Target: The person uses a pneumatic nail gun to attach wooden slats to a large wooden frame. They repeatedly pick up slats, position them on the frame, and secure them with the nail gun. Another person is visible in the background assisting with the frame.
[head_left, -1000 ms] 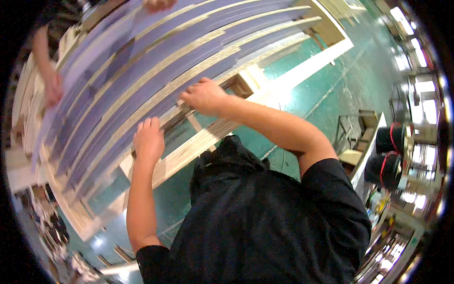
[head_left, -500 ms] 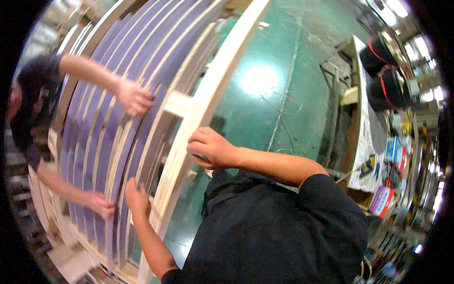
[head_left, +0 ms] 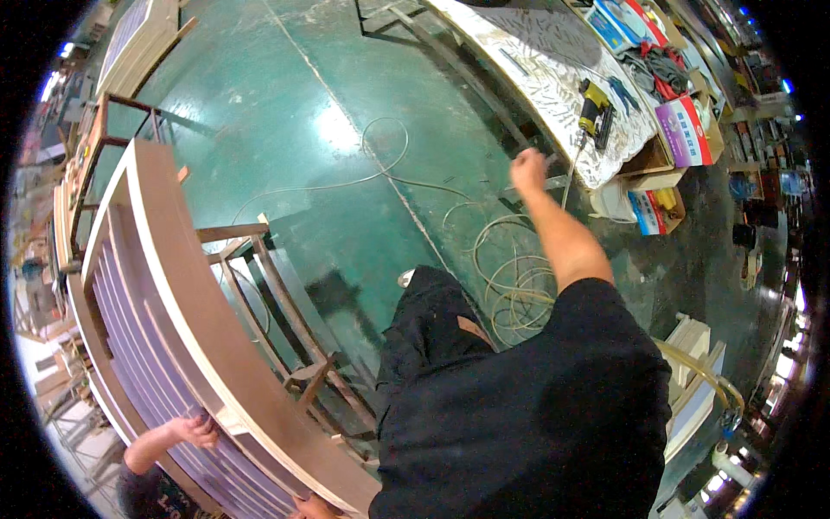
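My right hand (head_left: pixel 529 170) reaches out over the floor beside the workbench, fingers curled in and nothing visible in them. Nearest to it on the bench lies a yellow and black nail gun (head_left: pixel 594 112) with a thin hose running from it. At the lower edge, what looks like my left hand (head_left: pixel 316 508) rests at a long wooden frame (head_left: pixel 186 285); most of it is cut off. Purple panels (head_left: pixel 156 337) edged with pale wood stand in rows inside that frame. A co-worker's hand (head_left: pixel 197 429) grips something dark among the panels.
The workbench (head_left: pixel 553 52) has a paper-covered top. Boxes (head_left: pixel 685 130) stand at its right end. A coiled air hose (head_left: pixel 519 285) lies on the green floor (head_left: pixel 259 95) near my legs. A rusty metal stand (head_left: pixel 290 303) supports the wooden frame.
I have turned right, so the frame now lies farther left and lower. My right hand has left the frame's rail and extends toward the bench.
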### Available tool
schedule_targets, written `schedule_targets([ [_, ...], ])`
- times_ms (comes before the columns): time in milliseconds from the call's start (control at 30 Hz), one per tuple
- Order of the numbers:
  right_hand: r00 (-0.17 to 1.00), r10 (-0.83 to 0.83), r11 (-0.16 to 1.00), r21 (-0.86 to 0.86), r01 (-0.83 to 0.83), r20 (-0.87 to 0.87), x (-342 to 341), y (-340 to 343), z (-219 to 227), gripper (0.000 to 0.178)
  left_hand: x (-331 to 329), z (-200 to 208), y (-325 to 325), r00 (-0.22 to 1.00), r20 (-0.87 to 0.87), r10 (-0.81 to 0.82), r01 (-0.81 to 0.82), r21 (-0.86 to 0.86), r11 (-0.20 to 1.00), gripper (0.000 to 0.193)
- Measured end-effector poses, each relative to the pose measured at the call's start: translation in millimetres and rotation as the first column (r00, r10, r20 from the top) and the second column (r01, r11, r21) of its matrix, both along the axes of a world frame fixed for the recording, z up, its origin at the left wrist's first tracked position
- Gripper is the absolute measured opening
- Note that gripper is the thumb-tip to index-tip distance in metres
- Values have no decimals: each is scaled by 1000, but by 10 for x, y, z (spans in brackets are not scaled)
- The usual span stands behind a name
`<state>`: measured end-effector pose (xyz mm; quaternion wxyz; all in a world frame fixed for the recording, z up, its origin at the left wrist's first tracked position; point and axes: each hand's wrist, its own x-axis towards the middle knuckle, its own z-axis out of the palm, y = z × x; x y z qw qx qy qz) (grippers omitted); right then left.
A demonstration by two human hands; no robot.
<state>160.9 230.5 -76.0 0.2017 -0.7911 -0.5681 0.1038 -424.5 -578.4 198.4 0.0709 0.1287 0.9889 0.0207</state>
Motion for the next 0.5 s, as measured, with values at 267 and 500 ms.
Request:
schedule_targets([
  [267, 896, -365, 875, -237, 423, 253, 1395, 954, 523, 64, -116, 337, 943, 1000, -9, 28, -29, -153, 988, 39],
  [500, 845, -224, 871, -289, 397, 487, 1616, 1343, 448, 45, -73, 325, 1145, 984, -59, 170, -177, -137, 975, 36],
])
